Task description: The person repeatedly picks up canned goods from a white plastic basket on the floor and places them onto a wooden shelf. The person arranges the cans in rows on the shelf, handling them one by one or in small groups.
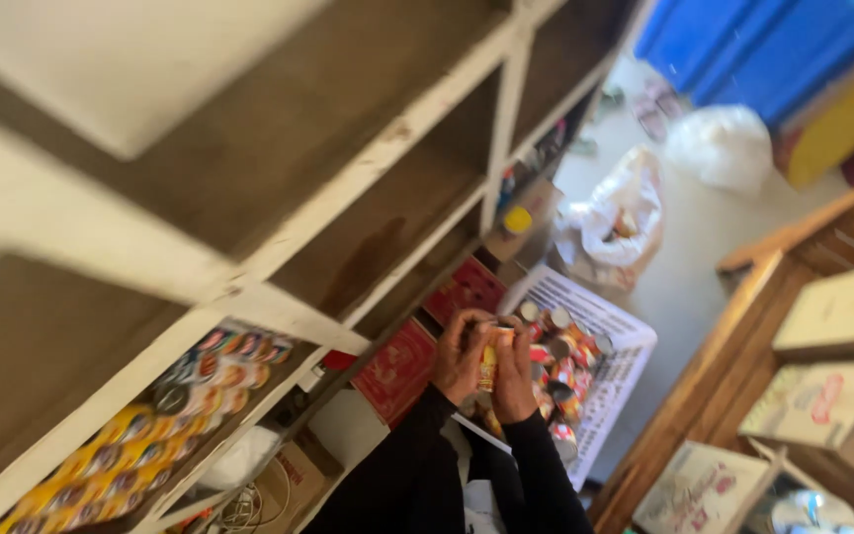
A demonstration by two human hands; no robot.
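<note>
I see both my left hand (460, 356) and right hand (512, 374) clasping a can (489, 364) between curled fingers, steadying it just above the white basket (625, 341) of cans.

Two hands, the left hand (459, 354) and the right hand (512, 374), share a grip on one yellow can (489, 366). Just right of the grip sits one white crate (625, 371) holding many cans, too blurred to count. Left of the grip stand two red boxes (399, 371). Further right lie three cardboard boxes (837, 311).
</note>
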